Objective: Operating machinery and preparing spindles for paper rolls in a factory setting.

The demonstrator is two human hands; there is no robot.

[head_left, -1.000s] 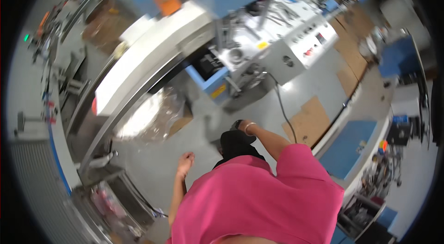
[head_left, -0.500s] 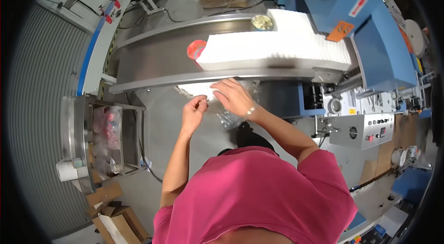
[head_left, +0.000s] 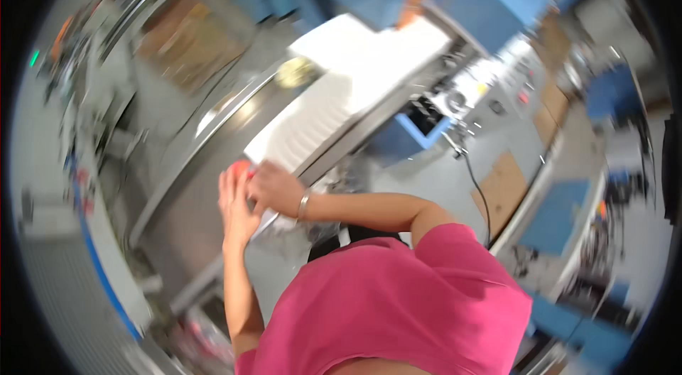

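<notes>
Both my hands have come together at the near left end of a long white stack [head_left: 312, 116] of thin, tightly packed pieces. A red round thing [head_left: 240, 166], which looks like a tape roll, shows just beyond my fingertips. My left hand [head_left: 238, 206] reaches up to it with fingers stretched out and touching or nearly touching it. My right hand [head_left: 277, 189], wearing a bracelet at the wrist, comes across from the right with bent fingers close against the left hand. What is between its fingers is hidden and blurred.
The stack lies in a metal trough [head_left: 202, 222] with raised rails. A tub of pale pieces [head_left: 297, 73] stands behind it. Blue machinery [head_left: 483, 2] rises at the far right, with a control box [head_left: 513, 84] below. Clear plastic [head_left: 348, 175] hangs under the near rail.
My view has turned, tilting the trough diagonally. Both hands have moved from below the near rail up to the red round thing at the stack's end. The left fingers have straightened.
</notes>
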